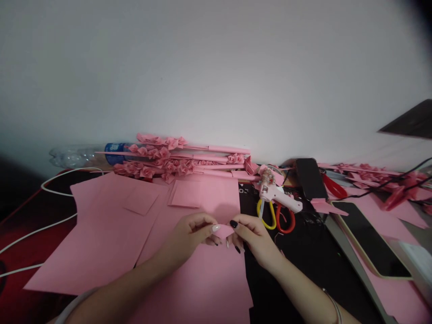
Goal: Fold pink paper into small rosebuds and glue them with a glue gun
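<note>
My left hand [194, 231] and my right hand [251, 234] meet above the pink sheets, fingertips pinched together on a small pink paper piece [223, 231] held between them. Both hands are closed in a pinch. Large pink paper sheets [111, 234] lie under and to the left of my hands. Smaller pink squares [185, 194] rest on the sheets just beyond my fingers.
Finished pink paper flower stems [175, 159] and a plastic bottle [84, 155] lie along the wall. A pink glue gun [278, 193], scissors [276, 216], a dark phone [310, 177] and another phone [369, 238] sit to the right. White cable [50, 191] runs at left.
</note>
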`<state>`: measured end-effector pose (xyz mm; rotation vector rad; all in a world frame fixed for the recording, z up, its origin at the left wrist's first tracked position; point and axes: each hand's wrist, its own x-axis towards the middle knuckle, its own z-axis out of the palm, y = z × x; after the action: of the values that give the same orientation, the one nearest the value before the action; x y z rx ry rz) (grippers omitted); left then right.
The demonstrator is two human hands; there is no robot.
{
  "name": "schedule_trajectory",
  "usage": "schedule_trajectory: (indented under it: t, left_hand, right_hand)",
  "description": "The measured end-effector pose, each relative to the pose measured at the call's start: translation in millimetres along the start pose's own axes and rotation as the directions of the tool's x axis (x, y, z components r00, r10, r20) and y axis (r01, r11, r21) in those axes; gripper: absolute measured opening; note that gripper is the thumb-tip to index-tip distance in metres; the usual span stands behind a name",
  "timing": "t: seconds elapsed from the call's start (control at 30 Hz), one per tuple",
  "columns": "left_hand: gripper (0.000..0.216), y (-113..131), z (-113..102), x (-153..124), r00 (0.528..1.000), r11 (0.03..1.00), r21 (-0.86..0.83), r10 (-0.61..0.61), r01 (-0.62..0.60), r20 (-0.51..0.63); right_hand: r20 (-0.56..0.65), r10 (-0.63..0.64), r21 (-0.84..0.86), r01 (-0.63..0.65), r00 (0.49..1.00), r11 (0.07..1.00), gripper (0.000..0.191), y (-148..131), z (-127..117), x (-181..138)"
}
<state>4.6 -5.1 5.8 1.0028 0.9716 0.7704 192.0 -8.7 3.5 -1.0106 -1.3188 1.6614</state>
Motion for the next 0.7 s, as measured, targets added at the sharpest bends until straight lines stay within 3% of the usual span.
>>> schedule_trajectory:
  t: [0.17,0.5,0.7]
  left_hand:
    - [0.019,-0.2,-2.9,2.1,0.998,0.998,0.010,0.056,-0.056,-0.035]
    - [0.022,-1.5,-4.1,3.6,0.995,0.997,-0.012,0.070,-0.071,-0.067]
    - [0.019,3.9,-2.1,0.9,0.992,0.996,0.077,0.052,-0.044,-0.116]
  right_hand:
    - [0.044,0.021,0.110,-0.026,0.999,0.994,0.016,2.9,-2.9,0.5]
    - [0.171,0.038,0.154,-0.065,0.984,0.986,0.032,1.2,-5.9,2.9]
    - [0.114,0.058,0.070,-0.066,0.992,0.995,0.032,1.7,-3.8,2.2]
